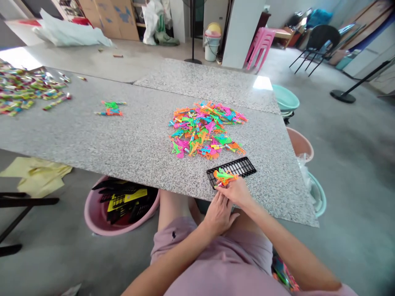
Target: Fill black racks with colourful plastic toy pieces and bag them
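My right hand (238, 192) is closed around a few small bright plastic toys (225, 176), green and orange, just above the near edge of the speckled table. They cover part of a black slotted plastic rack (239, 166) lying flat on the tabletop. My left hand (218, 214) is just below, at the table edge, its fingers stretched up to the right hand's fingertips and its thumb apart. Whether its fingertips touch the toys is hidden. Beyond the rack lies a heap of similar pink, orange, green and blue plastic pieces (205, 129).
Far left on the table (148, 123) lie many small colourful tubes (27, 88). A few toys (112, 109) lie between the piles. Under the near edge stands a pink tub (89, 209) of black racks. More basins (285, 98) stand along the right edge.
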Tool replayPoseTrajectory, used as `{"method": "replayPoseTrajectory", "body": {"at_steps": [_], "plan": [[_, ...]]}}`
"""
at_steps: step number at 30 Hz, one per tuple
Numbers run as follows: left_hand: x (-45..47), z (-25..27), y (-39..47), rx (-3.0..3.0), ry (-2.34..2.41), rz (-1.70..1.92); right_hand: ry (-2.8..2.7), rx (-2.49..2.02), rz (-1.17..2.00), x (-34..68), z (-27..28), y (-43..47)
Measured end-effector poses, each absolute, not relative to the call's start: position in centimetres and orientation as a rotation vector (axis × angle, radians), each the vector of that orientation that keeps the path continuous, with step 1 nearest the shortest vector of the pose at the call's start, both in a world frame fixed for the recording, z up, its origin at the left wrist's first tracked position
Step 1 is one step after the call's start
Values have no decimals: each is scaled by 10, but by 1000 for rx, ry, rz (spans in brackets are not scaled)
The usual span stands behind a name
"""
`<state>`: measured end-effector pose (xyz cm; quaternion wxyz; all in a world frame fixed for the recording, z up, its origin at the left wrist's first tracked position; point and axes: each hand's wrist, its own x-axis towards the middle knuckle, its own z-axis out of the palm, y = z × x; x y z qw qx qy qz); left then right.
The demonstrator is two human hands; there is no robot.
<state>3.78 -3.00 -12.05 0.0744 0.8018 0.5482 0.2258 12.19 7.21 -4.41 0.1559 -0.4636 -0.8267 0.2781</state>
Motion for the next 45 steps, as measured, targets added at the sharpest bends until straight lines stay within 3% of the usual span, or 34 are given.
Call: {"method": "replayPoseTrajectory", "body": {"at_steps": [6, 12, 15, 19, 28, 34, 41, 45], "plan": [[43, -130, -30, 2391, 1648, 702, -2422, -1377, 651, 108, -53, 60], [18, -101, -37, 2398, 1517, 795, -2366, -1147, 767, 132, -44, 79], [1, -93, -47, 2280, 1526, 1083, -2306, -1258, 525, 164, -47, 95], [-13, -99, -38, 1866, 1973, 1455, -2401, -1521, 193, 187, -59, 94], [-32, -93, -6, 1971, 1969, 1387, -2466, -1667, 274, 145, -22, 209], [-31, -101, -10, 2001, 1994, 1447, -2507, -1846, 325, 163, -41, 204], [-42, -96, -5, 2049, 1892, 1371, -2954, -1145, -187, 162, -32, 230], [-39, -93, -7, 2049, 1937, 1384, -2940, -1026, 18, 169, -35, 242]]}}
